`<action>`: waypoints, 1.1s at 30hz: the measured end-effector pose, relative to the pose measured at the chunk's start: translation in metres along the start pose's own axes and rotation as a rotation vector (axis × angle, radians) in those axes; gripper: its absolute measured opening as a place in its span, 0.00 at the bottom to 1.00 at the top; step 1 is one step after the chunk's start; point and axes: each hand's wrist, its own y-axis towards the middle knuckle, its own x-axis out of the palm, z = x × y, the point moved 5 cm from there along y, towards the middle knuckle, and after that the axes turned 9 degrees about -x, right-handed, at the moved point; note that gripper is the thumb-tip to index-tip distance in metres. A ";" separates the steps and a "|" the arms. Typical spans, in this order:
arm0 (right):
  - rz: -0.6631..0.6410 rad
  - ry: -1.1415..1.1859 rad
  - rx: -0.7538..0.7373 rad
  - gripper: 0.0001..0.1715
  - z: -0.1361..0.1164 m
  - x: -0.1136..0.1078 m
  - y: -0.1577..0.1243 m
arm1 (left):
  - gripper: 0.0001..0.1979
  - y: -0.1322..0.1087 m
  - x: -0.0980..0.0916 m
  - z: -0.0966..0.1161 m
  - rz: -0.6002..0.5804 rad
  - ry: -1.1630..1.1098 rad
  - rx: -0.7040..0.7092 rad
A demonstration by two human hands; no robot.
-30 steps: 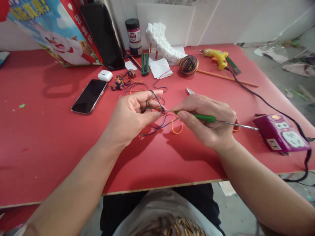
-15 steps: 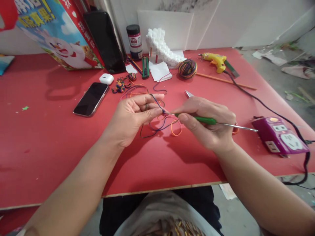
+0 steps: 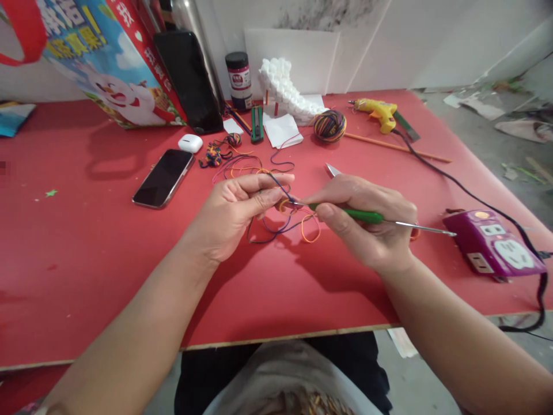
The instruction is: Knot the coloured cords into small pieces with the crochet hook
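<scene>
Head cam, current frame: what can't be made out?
Green tool: head view, tip by the left hand too small to tell among the strands.
Blade: head view, the rest hidden by the right hand.
Flask: head view, lower part hidden by the standing phone.
Bag: head view, cut off by the top edge.

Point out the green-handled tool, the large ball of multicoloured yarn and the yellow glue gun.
Green-handled tool (image 3: pixel 367 217): head view, on its green handle.
Ball of yarn (image 3: pixel 329 126): head view, on its wound middle.
Yellow glue gun (image 3: pixel 377 109): head view, on its body.
</scene>
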 end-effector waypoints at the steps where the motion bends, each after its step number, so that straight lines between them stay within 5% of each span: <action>1: 0.006 0.009 -0.004 0.06 0.000 0.000 0.000 | 0.12 0.000 0.000 0.001 -0.010 0.003 0.000; 6: 0.025 0.039 0.018 0.05 0.000 -0.001 0.000 | 0.08 0.000 -0.003 0.003 -0.031 -0.015 -0.014; 12: 0.060 0.034 0.078 0.07 0.005 -0.003 -0.002 | 0.11 -0.003 0.001 0.001 -0.218 -0.010 -0.044; 21: 0.066 0.029 0.037 0.06 0.003 -0.002 -0.002 | 0.15 -0.005 0.003 0.006 -0.066 -0.040 0.033; 33: 0.015 0.006 -0.039 0.06 0.001 -0.002 0.000 | 0.12 -0.003 -0.001 0.003 -0.073 -0.051 0.004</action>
